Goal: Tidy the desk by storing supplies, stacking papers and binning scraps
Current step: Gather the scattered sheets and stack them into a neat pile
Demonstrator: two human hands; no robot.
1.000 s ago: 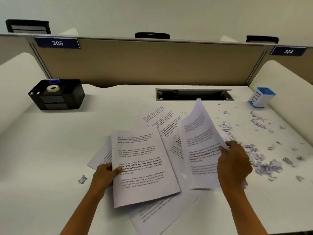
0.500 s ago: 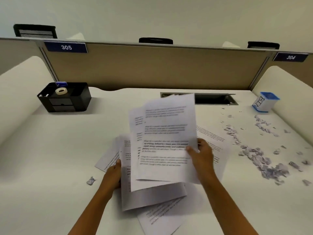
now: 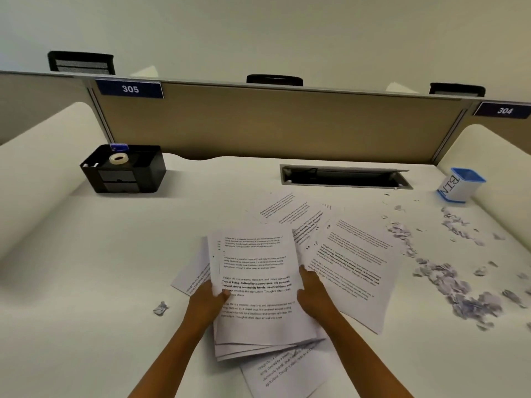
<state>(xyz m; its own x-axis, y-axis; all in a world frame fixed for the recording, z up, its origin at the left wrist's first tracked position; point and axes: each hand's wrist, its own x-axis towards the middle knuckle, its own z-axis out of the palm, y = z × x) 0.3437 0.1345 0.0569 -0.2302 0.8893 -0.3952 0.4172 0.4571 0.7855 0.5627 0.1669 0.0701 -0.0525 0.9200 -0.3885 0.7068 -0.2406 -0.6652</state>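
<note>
Pinching the left edge of the paper stack point(image 3: 258, 285) with the left hand point(image 3: 205, 304), thumb on top. Clasping the right edge with the right hand point(image 3: 313, 294). Holding the stack near the front edge of the counter point(image 3: 100, 282), over loose sheets point(image 3: 355, 268) fanning toward the right. Working beside torn scraps point(image 3: 459, 291) strewn along the right edge, near the blue bin point(image 3: 459, 186) in the back right corner. Facing a black organizer point(image 3: 123, 173) at the back left.
</note>
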